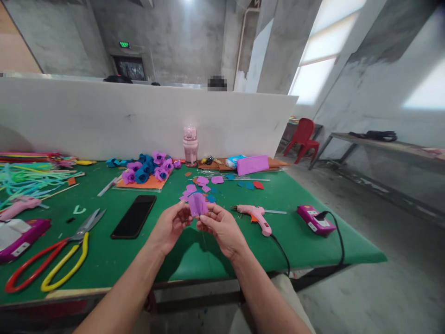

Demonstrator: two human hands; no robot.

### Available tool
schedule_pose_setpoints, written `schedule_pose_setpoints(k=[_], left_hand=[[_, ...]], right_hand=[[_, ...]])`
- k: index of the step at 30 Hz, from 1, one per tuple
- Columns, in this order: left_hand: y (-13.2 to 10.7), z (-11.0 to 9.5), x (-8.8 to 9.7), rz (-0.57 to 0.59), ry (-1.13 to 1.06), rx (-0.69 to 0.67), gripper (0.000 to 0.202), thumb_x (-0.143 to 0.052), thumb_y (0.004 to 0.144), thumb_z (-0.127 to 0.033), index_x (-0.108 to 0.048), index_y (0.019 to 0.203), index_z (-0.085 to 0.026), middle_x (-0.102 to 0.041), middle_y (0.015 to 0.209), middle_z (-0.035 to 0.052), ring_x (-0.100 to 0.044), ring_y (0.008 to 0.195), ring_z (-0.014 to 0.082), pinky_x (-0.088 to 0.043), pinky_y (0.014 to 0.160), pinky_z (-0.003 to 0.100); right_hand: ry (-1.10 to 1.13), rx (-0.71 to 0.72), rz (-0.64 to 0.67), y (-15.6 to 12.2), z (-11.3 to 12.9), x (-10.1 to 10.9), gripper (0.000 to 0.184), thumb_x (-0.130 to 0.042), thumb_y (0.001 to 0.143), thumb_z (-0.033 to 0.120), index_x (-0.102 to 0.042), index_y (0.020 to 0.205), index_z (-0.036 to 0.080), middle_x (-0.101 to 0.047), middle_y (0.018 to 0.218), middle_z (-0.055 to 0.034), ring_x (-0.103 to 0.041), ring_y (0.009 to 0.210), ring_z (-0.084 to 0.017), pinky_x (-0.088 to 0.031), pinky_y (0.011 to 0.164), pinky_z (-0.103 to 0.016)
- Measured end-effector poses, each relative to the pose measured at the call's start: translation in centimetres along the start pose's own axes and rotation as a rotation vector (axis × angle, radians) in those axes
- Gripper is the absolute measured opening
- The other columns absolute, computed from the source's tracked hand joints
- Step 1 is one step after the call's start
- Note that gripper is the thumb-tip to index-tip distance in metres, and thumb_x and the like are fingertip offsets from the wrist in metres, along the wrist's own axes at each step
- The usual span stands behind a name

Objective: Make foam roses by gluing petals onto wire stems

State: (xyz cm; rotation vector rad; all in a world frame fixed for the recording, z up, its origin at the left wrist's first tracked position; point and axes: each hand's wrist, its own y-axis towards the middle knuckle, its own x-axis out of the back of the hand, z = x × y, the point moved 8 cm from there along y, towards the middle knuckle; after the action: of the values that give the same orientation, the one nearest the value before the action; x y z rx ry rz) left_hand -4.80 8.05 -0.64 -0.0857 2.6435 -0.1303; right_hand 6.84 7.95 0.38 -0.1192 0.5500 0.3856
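Between my two hands, a small purple crepe paper petal (198, 204) is held up over the near middle of the green table. My left hand (173, 221) pinches its left edge, fingers curled. On the lower right edge, the thumb and fingers of my right hand (219, 226) are closed. Just beyond lie loose purple paper petals (202, 180), with a few blue and orange scraps among them. A pink hot glue gun (255, 215) rests to the right of my right hand. Left of my left hand lies a black phone (134, 217).
Large scissors (66, 250) with red and yellow handles lie at left. Purple and blue paper flowers (148, 168) sit on orange paper. A pink bottle (190, 146) stands by the white partition (149, 111). A purple power strip (315, 221) with a black cord is at right.
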Motion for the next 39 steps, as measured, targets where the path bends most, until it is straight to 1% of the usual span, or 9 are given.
schedule_pose_setpoints(k=[3, 6, 8, 11, 14, 19, 26, 30, 39], left_hand=[[-0.4, -0.9, -0.2, 0.002, 0.097, -0.079, 0.016, -0.069, 0.065, -0.026, -0.064, 0.069, -0.012, -0.059, 0.065, 0.0009, -0.051, 0.059, 0.01, -0.041, 0.058, 0.022], [-0.8, -1.7, -0.3, -0.025, 0.188, -0.152, 0.011, -0.07, 0.062, -0.021, -0.063, 0.063, -0.012, -0.055, 0.059, -0.0013, -0.048, 0.057, 0.0082, -0.038, 0.056, 0.02], [-0.9, -2.1, -0.4, -0.031, 0.227, -0.188, 0.01, -0.07, 0.062, -0.02, -0.063, 0.063, -0.013, -0.056, 0.06, -0.0013, -0.047, 0.057, 0.0081, -0.038, 0.057, 0.02], [-1.0, -2.5, -0.6, -0.038, 0.212, -0.216, 0.013, -0.069, 0.064, -0.025, -0.064, 0.065, -0.013, -0.057, 0.061, 0.0005, -0.049, 0.059, 0.0102, -0.04, 0.058, 0.021], [-0.8, -2.1, -0.4, -0.041, 0.213, -0.189, 0.015, -0.069, 0.064, -0.027, -0.066, 0.067, -0.013, -0.057, 0.06, 0.0011, -0.048, 0.057, 0.0101, -0.039, 0.056, 0.021], [-0.4, -1.1, -0.4, -0.014, 0.277, -0.139, 0.017, -0.073, 0.059, -0.025, -0.069, 0.07, -0.012, -0.063, 0.065, 0.0036, -0.048, 0.056, 0.01, -0.039, 0.055, 0.021], [-0.5, -1.1, -0.4, -0.031, 0.301, -0.124, 0.017, -0.075, 0.057, -0.025, -0.071, 0.069, -0.013, -0.065, 0.066, 0.0043, -0.05, 0.059, 0.0106, -0.041, 0.057, 0.022], [-0.6, -1.2, -0.4, -0.042, 0.309, -0.126, 0.018, -0.076, 0.056, -0.027, -0.071, 0.067, -0.013, -0.065, 0.064, 0.0044, -0.051, 0.058, 0.0108, -0.04, 0.056, 0.022], [-0.6, -0.8, -0.4, -0.047, 0.321, -0.097, 0.021, -0.077, 0.055, -0.03, -0.072, 0.067, -0.014, -0.066, 0.064, 0.0048, -0.051, 0.056, 0.0109, -0.039, 0.055, 0.022]], right_hand=[[-0.025, 0.022, -0.016, 0.1, 0.1, 0.1, 0.034, -0.075, 0.059, 0.024, -0.063, 0.09, 0.017, -0.067, 0.071, 0.0012, -0.059, 0.057, -0.008, -0.048, 0.061, -0.021], [-0.072, 0.055, -0.022, 0.2, 0.3, 0.2, 0.03, -0.074, 0.06, 0.024, -0.064, 0.088, 0.017, -0.067, 0.072, 0.0008, -0.058, 0.058, -0.009, -0.047, 0.061, -0.021], [-0.096, 0.071, -0.023, 0.2, 0.4, 0.2, 0.028, -0.073, 0.061, 0.025, -0.065, 0.086, 0.017, -0.067, 0.074, -0.0003, -0.059, 0.06, -0.009, -0.047, 0.062, -0.022], [-0.106, 0.088, -0.036, 0.2, 0.5, 0.4, 0.027, -0.072, 0.061, 0.026, -0.066, 0.086, 0.017, -0.068, 0.077, -0.0014, -0.059, 0.063, -0.01, -0.047, 0.064, -0.023], [-0.1, 0.088, -0.039, 0.2, 0.6, 0.4, 0.027, -0.072, 0.062, 0.026, -0.066, 0.087, 0.017, -0.068, 0.077, -0.0016, -0.059, 0.064, -0.01, -0.047, 0.064, -0.022], [-0.076, 0.068, -0.032, 0.1, 0.5, 0.1, 0.028, -0.072, 0.061, 0.026, -0.065, 0.087, 0.017, -0.068, 0.074, -0.0012, -0.06, 0.062, -0.01, -0.048, 0.063, -0.022], [-0.061, 0.034, -0.041, 0.0, 0.1, 0.4, 0.033, -0.074, 0.059, 0.027, -0.063, 0.089, 0.017, -0.068, 0.07, -0.0007, -0.06, 0.059, -0.01, -0.048, 0.062, -0.023], [-0.063, 0.031, -0.044, 0.0, 0.2, 0.4, 0.031, -0.074, 0.059, 0.026, -0.062, 0.087, 0.016, -0.068, 0.069, -0.0013, -0.061, 0.059, -0.01, -0.048, 0.061, -0.022], [-0.138, 0.087, -0.047, 0.3, 0.2, 0.5, 0.028, -0.073, 0.06, 0.027, -0.063, 0.084, 0.017, -0.066, 0.066, 0.0006, -0.059, 0.058, -0.01, -0.048, 0.06, -0.023]])
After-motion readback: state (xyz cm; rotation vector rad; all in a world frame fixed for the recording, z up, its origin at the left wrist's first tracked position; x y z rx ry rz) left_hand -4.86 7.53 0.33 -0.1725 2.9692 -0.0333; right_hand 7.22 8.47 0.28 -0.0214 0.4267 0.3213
